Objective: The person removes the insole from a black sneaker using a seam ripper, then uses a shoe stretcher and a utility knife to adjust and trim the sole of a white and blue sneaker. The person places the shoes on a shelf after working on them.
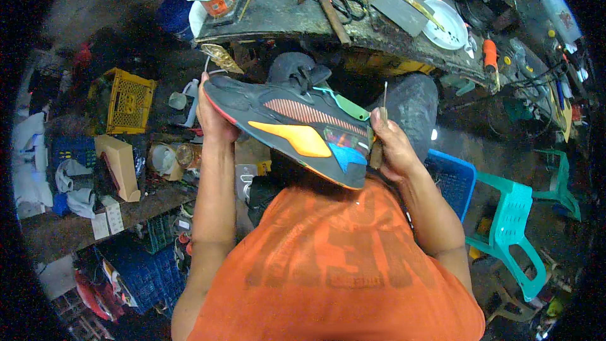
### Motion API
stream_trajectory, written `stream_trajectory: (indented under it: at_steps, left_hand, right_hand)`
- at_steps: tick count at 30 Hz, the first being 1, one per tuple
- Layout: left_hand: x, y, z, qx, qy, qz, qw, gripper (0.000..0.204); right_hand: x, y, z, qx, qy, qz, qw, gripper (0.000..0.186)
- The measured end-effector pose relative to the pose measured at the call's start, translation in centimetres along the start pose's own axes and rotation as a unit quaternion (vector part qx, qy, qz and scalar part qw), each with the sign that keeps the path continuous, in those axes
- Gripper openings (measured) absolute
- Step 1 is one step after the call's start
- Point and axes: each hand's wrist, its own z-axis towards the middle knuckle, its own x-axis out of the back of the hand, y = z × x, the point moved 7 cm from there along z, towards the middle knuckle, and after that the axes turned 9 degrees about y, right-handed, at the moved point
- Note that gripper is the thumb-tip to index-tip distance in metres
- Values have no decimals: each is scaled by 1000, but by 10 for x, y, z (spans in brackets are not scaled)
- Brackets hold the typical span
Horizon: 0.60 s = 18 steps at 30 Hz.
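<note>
A black sneaker (252, 98) with yellow, blue and red patches lies on its side across my lap, toe to the left. My left hand (214, 113) is closed around its toe end. At the heel, my right hand (394, 145) grips a thin metal-tipped tool with a dark handle (376, 153), which looks like an awl. The tip points up, away from the shoe. Some of the right fingers are hidden behind the heel. A green tag or tab (351, 107) shows at the shoe's collar.
Beyond my knees stands a workbench (278, 19) with a hammer (329, 12), black-handled scissors (350, 6), an orange tub (218, 1) and a white plate (445, 24). A yellow crate (131, 102) is at left; a teal plastic stool (510, 215) stands at right.
</note>
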Motion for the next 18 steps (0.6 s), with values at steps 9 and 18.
stream_trajectory:
  at_steps: [9,18]
  left_hand:
    - [-33,30,-22,-2,-195,-149,970,50]
    - [-110,9,-128,186,-379,-212,882,60]
  right_hand:
    - [-14,12,-15,-66,-88,185,977,70]
    - [10,-91,-1,194,-105,49,974,63]
